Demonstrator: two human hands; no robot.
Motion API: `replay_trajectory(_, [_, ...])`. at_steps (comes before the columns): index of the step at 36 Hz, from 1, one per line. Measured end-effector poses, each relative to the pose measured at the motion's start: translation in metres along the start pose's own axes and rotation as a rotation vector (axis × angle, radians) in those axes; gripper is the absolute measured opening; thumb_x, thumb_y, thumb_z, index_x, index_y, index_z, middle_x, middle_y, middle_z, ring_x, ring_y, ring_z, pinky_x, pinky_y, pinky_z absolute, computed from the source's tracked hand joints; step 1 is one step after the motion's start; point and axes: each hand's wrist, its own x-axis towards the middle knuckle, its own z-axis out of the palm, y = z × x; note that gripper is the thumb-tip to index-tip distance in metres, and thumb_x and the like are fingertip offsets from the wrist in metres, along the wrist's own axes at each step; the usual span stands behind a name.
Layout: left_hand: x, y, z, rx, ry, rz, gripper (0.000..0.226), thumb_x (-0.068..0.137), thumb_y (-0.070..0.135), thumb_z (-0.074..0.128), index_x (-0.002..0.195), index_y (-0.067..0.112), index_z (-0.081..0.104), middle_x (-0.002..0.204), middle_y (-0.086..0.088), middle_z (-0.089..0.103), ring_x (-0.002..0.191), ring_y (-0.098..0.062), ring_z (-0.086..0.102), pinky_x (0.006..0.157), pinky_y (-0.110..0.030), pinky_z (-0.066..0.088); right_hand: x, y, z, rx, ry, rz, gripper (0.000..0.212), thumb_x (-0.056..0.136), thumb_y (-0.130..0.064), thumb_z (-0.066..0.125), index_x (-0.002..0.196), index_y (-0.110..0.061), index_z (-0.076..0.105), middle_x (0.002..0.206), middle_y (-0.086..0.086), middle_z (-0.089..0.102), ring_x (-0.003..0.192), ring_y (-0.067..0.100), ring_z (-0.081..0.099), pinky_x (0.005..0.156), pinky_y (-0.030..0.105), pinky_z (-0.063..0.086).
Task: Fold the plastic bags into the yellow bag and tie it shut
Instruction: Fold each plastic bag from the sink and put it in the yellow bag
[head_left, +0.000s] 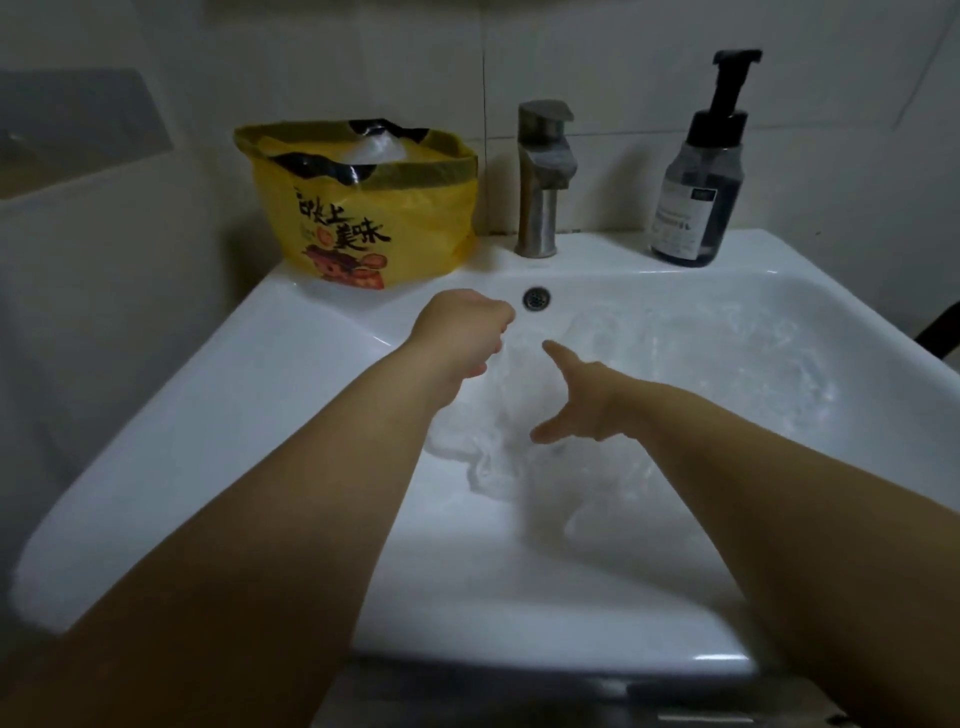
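The left hand (465, 332) is curled into a fist over the white sink (249, 415), gripping the top of a clear plastic bag (493, 441) that hangs crumpled below it into the basin. The right hand (582, 402) sits just at 4 o'clock of the left hand, loose and holding nothing, index finger pointing up toward 11 o'clock and thumb spread toward 8 o'clock, right against the hanging bag; whether it actually touches the film cannot be told.

More clear plastic (727, 364) lies spread in the basin at 3 o'clock of the right hand.

The yellow bag (374, 223) stands upright on the sink's back ledge, at 11 o'clock of the left hand and well apart from both hands. Its mouth is open, with black and clear plastic (374, 150) showing inside.

A metal faucet (543, 176) stands at 12 o'clock, just beside the yellow bag, with the overflow hole (536, 298) below it. A dark pump bottle (698, 197) stands on the ledge at 2 o'clock.
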Motion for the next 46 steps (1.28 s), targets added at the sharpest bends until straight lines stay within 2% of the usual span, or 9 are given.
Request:
replay_trajectory(5, [0.011, -0.018, -0.001, 0.075, -0.015, -0.046, 0.006, 0.09, 0.014, 0.054, 0.094, 0.011, 0.058, 0.092, -0.008, 0.054, 0.084, -0.021, 0.05, 0.071, -0.032, 0.04, 0.008, -0.003, 0.0, -0.247, 0.161, -0.062, 0.037, 0.097, -0.015, 0.049, 0.134, -0.011, 0.053, 0.135, 0.01, 0.052, 0.119, 0.027, 0.052, 0.093, 0.027, 0.041])
replay_trajectory(9, [0.017, -0.025, -0.009, 0.015, -0.022, -0.073, 0.021, 0.093, 0.024, 0.059, 0.112, 0.014, 0.06, 0.108, -0.006, 0.057, 0.098, -0.021, 0.053, 0.079, -0.032, 0.044, 0.011, -0.012, -0.012, 0.375, 0.325, -0.087, 0.022, 0.093, -0.005, 0.053, 0.109, -0.006, 0.069, 0.099, 0.007, 0.064, 0.077, 0.017, 0.057, 0.067, 0.023, 0.046])
replay_trajectory(13, [0.017, -0.03, -0.011, -0.054, -0.121, -0.06, 0.081, 0.086, 0.048, 0.066, 0.152, 0.024, 0.025, 0.148, 0.005, 0.037, 0.128, -0.019, 0.041, 0.104, -0.04, 0.038, 0.0, -0.023, -0.029, 1.097, 0.247, -0.101, 0.018, 0.085, 0.002, 0.053, 0.096, -0.001, 0.067, 0.096, 0.018, 0.067, 0.092, 0.033, 0.062, 0.094, 0.042, 0.05])
replay_trajectory(17, [0.015, -0.027, -0.013, -0.307, -0.23, -0.022, 0.102, 0.068, 0.049, 0.082, 0.151, 0.026, 0.028, 0.141, -0.001, 0.052, 0.119, -0.025, 0.057, 0.1, -0.044, 0.049, -0.013, -0.03, -0.04, 1.516, 0.041, -0.217, 0.019, 0.089, -0.001, 0.04, 0.074, -0.007, 0.051, 0.055, 0.004, 0.047, 0.062, 0.022, 0.051, 0.077, 0.037, 0.051])
replay_trajectory(21, [0.017, -0.024, -0.012, -0.313, -0.22, 0.085, 0.015, 0.089, 0.031, 0.067, 0.092, 0.017, 0.062, 0.088, 0.0, 0.066, 0.082, -0.017, 0.063, 0.083, -0.031, 0.052, -0.021, -0.034, -0.041, 1.381, 0.021, -0.23, 0.023, 0.093, -0.035, 0.053, 0.088, -0.014, 0.058, 0.08, 0.004, 0.061, 0.074, 0.02, 0.063, 0.065, 0.027, 0.053])
replay_trajectory(30, [0.021, -0.018, -0.023, -0.368, 0.055, 0.017, 0.019, 0.09, 0.038, 0.065, 0.102, 0.023, 0.064, 0.1, 0.003, 0.063, 0.094, -0.011, 0.059, 0.076, -0.025, 0.049, -0.019, -0.03, -0.043, 0.999, 0.061, -0.128, 0.063, 0.083, 0.002, 0.067, 0.141, -0.012, 0.045, 0.127, 0.009, 0.06, 0.093, 0.022, 0.068, 0.079, 0.031, 0.058])
replay_trajectory(34, [0.028, -0.028, -0.035, -0.189, 0.279, -0.036, 0.033, 0.08, 0.029, 0.075, 0.107, 0.013, 0.063, 0.103, -0.003, 0.063, 0.082, -0.014, 0.059, 0.066, -0.023, 0.045, -0.019, -0.027, -0.044, 1.117, 0.235, -0.089, 0.033, 0.087, 0.001, 0.064, 0.119, -0.003, 0.062, 0.113, 0.016, 0.066, 0.092, 0.021, 0.066, 0.081, 0.024, 0.055])
replay_trajectory(40, [0.024, -0.031, -0.024, 0.228, 0.306, 0.084, 0.074, 0.086, 0.037, 0.068, 0.149, 0.02, 0.034, 0.15, -0.003, 0.033, 0.135, -0.024, 0.038, 0.102, -0.033, 0.039, -0.024, -0.032, -0.053, 1.467, 0.137, -0.224, 0.014, 0.099, -0.016, 0.05, 0.106, -0.01, 0.06, 0.078, 0.003, 0.063, 0.059, 0.01, 0.057, 0.051, 0.019, 0.052])
replay_trajectory(46, [0.002, -0.008, -0.01, -0.244, -0.269, 0.139, 0.048, 0.081, 0.057, 0.065, 0.116, 0.026, 0.064, 0.107, 0.005, 0.073, 0.099, -0.014, 0.069, 0.083, -0.032, 0.056, -0.027, -0.04, -0.05, 1.525, -0.105, -0.434, 0.016, 0.099, -0.02, 0.047, 0.096, -0.009, 0.058, 0.079, 0.008, 0.064, 0.069, 0.017, 0.065, 0.068, 0.028, 0.057])
